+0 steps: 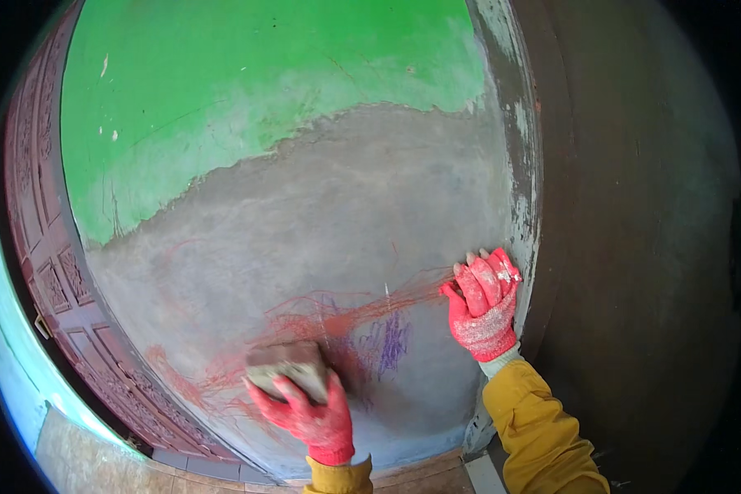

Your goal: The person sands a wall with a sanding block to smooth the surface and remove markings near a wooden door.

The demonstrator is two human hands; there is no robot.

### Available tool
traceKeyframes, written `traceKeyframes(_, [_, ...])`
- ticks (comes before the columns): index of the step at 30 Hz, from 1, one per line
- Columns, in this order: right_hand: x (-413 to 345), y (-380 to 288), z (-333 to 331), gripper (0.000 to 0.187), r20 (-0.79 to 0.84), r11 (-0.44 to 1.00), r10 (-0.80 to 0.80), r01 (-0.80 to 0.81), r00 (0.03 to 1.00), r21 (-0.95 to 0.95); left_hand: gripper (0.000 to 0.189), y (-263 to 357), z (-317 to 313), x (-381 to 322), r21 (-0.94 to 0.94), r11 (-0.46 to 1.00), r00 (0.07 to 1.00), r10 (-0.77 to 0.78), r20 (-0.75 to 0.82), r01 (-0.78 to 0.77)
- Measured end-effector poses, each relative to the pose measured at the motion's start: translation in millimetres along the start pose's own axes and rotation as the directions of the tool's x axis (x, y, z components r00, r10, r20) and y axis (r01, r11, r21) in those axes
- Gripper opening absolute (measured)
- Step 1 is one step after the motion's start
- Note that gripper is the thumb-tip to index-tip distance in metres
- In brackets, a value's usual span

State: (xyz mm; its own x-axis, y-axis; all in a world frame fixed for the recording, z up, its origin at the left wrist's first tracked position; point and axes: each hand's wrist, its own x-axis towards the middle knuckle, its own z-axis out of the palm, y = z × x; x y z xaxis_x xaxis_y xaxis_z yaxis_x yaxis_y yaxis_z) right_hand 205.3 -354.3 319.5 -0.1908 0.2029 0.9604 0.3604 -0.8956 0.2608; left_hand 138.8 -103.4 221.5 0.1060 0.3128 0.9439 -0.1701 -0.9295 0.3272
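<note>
My left hand (312, 420), in a red work glove, grips a grey-brown rectangular block (290, 367). The block is at the lower part of a bare grey plaster wall (358, 204), over red and purple scribbles. Its exact material is hard to make out. Farther right and higher up, my right hand (483, 312) is at the wall near its right-hand edge. That glove is red too, dusted white, with bare fingertips showing. Its fingers are bent, and whatever might be under them is hidden. Purple crayon-like marks (394, 343) lie between the two hands.
Green paint (272, 68) covers the upper wall, ending in a ragged border. At left stands a carved reddish-brown door (55, 247) with a handle (42, 326). A strip with flaking paint (519, 160) runs down the right, beside a dark surface (630, 204). Floor tiles (420, 478) meet the wall's base.
</note>
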Motion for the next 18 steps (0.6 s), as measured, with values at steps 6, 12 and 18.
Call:
traceKeyframes(6, [7.7,-6.4,3.5,0.044,-0.037,1.000,-0.020,0.021,0.999,0.004,0.111,-77.2,5.7,-235.0,-0.143,0.981,0.969,0.156,0.189,-0.130])
traceKeyframes(12, [-0.1,-4.2,4.7,0.045,0.018,0.999,-0.037,0.038,0.999,-0.013,0.104,-1.8,4.5,-89.9,-0.042,0.999,0.997,-0.031,0.069,0.034])
traceKeyframes(18, [-6.1,-1.4,5.6,0.047,0.008,0.999,-0.028,0.029,1.000,-0.017,0.102,29.9,10.4,-35.6,-0.045,0.999,0.999,0.003,0.035,-0.002])
